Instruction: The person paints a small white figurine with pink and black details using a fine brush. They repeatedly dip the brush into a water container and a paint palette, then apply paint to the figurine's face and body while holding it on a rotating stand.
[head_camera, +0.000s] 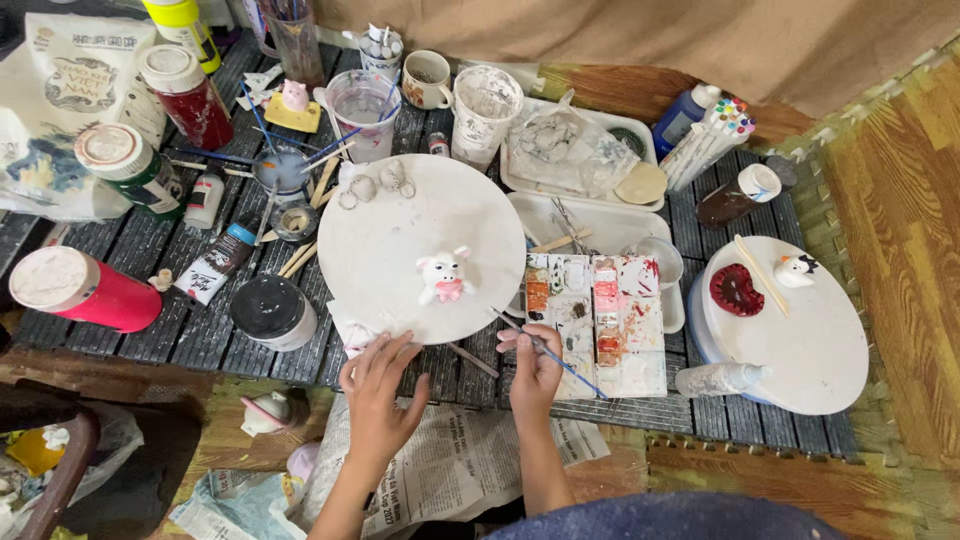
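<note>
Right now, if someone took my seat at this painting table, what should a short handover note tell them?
Left hand: open, empty, fingertips at the near edge of the round white board.
Right hand: shut on a thin brush, beside the paint palette.
Pig figurine: upright on the board, near its front edge, apart from both hands.
Done: the pig shows pink on ears and snout and a red patch at the neck.
Left: most of its body is white, apparently unpainted.
Nearby: paint jars to the left, a second board with other figurines to the right.
</note>
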